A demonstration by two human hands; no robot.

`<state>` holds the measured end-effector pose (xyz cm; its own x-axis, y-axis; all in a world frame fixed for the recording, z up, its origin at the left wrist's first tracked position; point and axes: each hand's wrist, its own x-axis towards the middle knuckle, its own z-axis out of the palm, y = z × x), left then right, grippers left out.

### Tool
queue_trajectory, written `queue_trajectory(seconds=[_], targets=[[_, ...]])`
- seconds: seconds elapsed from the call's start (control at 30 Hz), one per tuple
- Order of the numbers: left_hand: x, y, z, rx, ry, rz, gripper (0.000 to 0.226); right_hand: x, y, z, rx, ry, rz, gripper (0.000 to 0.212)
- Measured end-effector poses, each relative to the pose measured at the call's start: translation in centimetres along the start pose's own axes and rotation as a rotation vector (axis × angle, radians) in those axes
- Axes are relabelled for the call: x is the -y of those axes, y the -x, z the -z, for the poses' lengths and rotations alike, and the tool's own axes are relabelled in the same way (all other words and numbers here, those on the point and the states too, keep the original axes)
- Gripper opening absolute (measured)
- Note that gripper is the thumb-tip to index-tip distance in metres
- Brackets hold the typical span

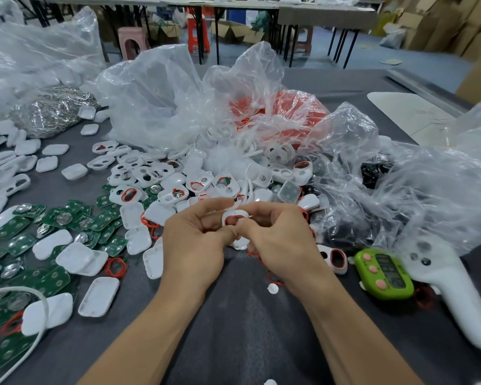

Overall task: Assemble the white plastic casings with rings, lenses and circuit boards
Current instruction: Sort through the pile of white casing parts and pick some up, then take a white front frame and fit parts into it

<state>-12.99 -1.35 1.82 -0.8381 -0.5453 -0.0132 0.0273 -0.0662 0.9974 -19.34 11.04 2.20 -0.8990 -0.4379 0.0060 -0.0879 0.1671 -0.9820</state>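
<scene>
Now the left hand [195, 232] and right hand [278, 240] meet above the worktop [233, 315], both pinching one white casing [235, 215] between fingertips and thumbs. A red ring [228, 218] sits in its opening. Circuit boards [53, 218] lie left of the left hand, and loose casings [161, 173] are piled just beyond both hands.

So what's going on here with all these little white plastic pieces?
A person is assembling by hand. The left hand and right hand pinch one small white plastic casing with a red ring in its opening, above the grey table. Flat green circuit boards lie to the left, more white casings are heaped beyond, and clear plastic bags sit behind.
</scene>
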Motion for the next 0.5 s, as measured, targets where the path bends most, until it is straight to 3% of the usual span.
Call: queue_trajectory(seconds=[0.23, 0.37, 0.5], targets=[[-0.2, 0.0, 0.3, 0.028, 0.022, 0.087, 0.037, 0.3, 0.0, 0.5, 0.065, -0.002, -0.057, 0.022], [-1.2, -1.0, 1.6, 0.206, 0.238, 0.249, 0.025, 1.0, 0.0, 0.7, 0.096, -0.286, -0.173, 0.017], [-1.5, -1.4, 1.9, 0.267, 0.321, 0.258, 0.025, 1.7, 0.2, 1.0, 0.137, -0.440, -0.238, 0.019]])
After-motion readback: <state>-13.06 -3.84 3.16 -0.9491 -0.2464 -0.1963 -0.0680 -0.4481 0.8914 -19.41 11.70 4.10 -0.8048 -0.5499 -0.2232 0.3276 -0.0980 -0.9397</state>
